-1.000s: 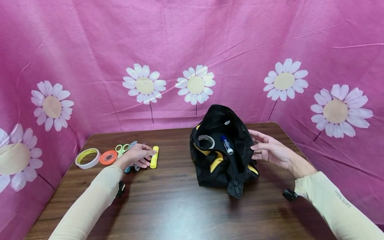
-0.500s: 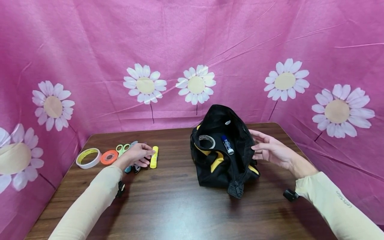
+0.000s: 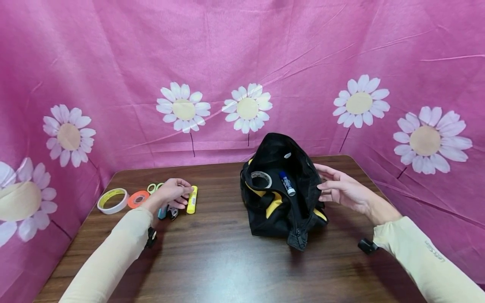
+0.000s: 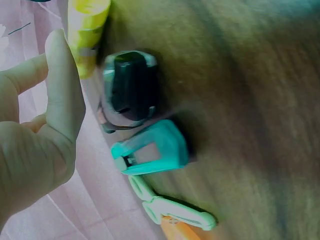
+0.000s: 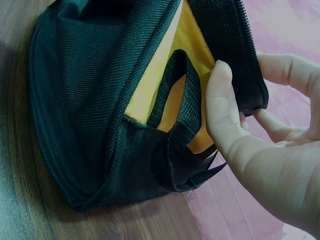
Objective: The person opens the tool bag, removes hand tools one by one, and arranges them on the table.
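My left hand (image 3: 172, 195) is over the left of the table, its fingertips at the left edge of a yellow stick (image 3: 192, 202) shaped like a highlighter or glue stick. In the left wrist view the thumb overlaps that stick (image 4: 89, 30), and nothing shows pinched. A black and silver object (image 4: 131, 87) and a teal tool (image 4: 155, 147) lie beside it, partly under the hand in the head view. My right hand (image 3: 346, 191) pinches the rim of a black and yellow bag (image 3: 269, 223), thumb outside and fingers behind. The bag stands unzipped, holding a tape roll (image 3: 270, 180) and a blue-capped stick (image 3: 286, 183).
Green-handled scissors (image 3: 152, 187), an orange tape roll (image 3: 138, 199) and a white tape roll with a yellow core (image 3: 119, 206) line the table's far left. A pink curtain (image 3: 219, 50) with daisies hangs behind the wooden table (image 3: 227, 261).
The yellow stick has shifted slightly left and turned, so a barcode now shows. My left hand has moved a little left with it. The right hand and bag stay in place.
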The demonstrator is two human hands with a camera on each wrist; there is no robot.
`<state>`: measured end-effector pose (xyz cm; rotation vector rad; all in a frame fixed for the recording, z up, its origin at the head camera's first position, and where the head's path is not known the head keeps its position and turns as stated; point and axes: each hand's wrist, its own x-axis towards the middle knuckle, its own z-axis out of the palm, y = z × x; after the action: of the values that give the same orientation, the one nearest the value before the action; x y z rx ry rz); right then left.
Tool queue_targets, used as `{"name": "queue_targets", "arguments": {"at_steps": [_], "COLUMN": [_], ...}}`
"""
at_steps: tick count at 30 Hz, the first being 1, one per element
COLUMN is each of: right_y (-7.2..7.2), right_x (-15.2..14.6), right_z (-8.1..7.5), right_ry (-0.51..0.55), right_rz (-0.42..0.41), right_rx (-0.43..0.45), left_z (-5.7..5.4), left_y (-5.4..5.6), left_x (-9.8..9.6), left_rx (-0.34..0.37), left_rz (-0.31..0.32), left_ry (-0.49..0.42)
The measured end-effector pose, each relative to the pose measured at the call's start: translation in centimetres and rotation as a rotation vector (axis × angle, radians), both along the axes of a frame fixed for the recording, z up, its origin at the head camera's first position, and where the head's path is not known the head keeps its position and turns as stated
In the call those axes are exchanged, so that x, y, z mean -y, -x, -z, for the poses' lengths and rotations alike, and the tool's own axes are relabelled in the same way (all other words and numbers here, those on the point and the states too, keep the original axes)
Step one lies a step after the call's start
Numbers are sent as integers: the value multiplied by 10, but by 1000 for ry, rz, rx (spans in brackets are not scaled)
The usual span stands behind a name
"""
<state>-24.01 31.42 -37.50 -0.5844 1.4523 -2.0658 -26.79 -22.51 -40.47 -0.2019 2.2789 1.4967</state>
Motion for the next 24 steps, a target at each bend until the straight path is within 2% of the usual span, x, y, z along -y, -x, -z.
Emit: {"name": "queue_targets", "arguments": {"at_steps": [8, 12, 15, 19, 24], "right_y": [1, 2, 2, 3, 4], "right_x": [0, 1, 1, 2, 0], "right_z": [0, 0, 0, 0, -1], "right_ry": [-12, -10, -7, -11, -20], "right_rz": [4, 5, -1, -5, 1], "right_rx": [2, 6, 13, 21, 13], "left_z": [-12, -20, -31, -51, -75], "left_y": [4, 7, 11, 14, 22], "left_x": [-6, -16, -28, -48, -78], "left_rx": [-17, -33, -48, -65, -66], "left_rz": [32, 62, 108, 167, 200], "left_ry": [-18, -38, -43, -56, -97]}}
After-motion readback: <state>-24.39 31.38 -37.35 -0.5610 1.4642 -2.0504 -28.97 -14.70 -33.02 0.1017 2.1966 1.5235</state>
